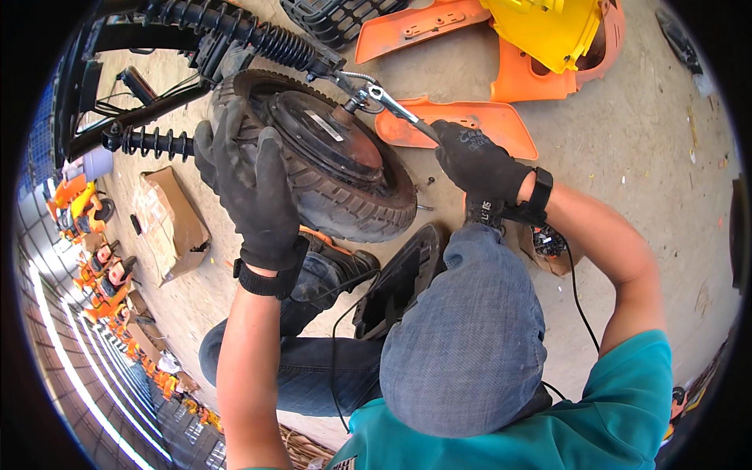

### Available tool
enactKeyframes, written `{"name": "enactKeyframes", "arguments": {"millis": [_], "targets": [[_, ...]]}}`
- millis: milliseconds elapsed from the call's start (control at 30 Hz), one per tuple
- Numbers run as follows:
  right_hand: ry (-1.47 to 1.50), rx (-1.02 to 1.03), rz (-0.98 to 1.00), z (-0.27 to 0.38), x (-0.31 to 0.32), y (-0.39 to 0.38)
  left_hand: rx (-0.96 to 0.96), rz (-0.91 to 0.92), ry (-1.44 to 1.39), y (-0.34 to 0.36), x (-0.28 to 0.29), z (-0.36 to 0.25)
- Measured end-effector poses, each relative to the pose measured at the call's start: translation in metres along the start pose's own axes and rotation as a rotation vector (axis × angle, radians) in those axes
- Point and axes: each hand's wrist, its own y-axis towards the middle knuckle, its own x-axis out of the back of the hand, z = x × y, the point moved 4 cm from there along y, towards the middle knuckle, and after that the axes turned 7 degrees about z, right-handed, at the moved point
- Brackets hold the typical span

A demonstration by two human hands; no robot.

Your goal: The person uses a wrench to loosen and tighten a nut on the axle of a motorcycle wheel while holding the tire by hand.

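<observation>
A black-treaded wheel [356, 205] with a dark, rusty hub [329, 141] stands tilted in front of me. My left hand [254, 184], in a dark glove, rests against the tyre's near left side, its fingers stretched out and apart. My right hand [479, 162], gloved too, is closed round the handle of a silver wrench [395, 108]. The wrench's head is at the axle end by the hub; whether it sits fully on a nut I cannot make out. A black coil-spring shock absorber [278, 47] runs down to the axle.
Orange body panels [462, 129] and a yellow panel [544, 35] lie beyond the wheel. A black basket [333, 19] is at the back. A cardboard box [168, 223] stands left; a small box of dark parts [548, 244] is by my right foot. Orange vehicles [102, 266] line the far left.
</observation>
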Motion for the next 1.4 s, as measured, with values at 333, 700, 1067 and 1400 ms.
{"name": "enactKeyframes", "arguments": {"millis": [333, 700, 1067, 1400], "targets": [[0.806, -0.251, 0.412, -0.006, 0.037, 0.013, 0.042, -0.036, -0.089, -0.001, -0.001, 0.0], [1.392, -0.428, 0.42, -0.004, 0.073, 0.03, 0.083, -0.027, -0.064, 0.0, 0.001, -0.001], [1.896, -0.339, 0.105, 0.0, 0.057, 0.004, 0.186, 0.016, -0.106, 0.002, 0.001, -0.005], [0.865, -0.325, -0.179, 0.009, 0.068, 0.019, 0.238, -0.026, -0.157, 0.001, 0.006, -0.005]]}}
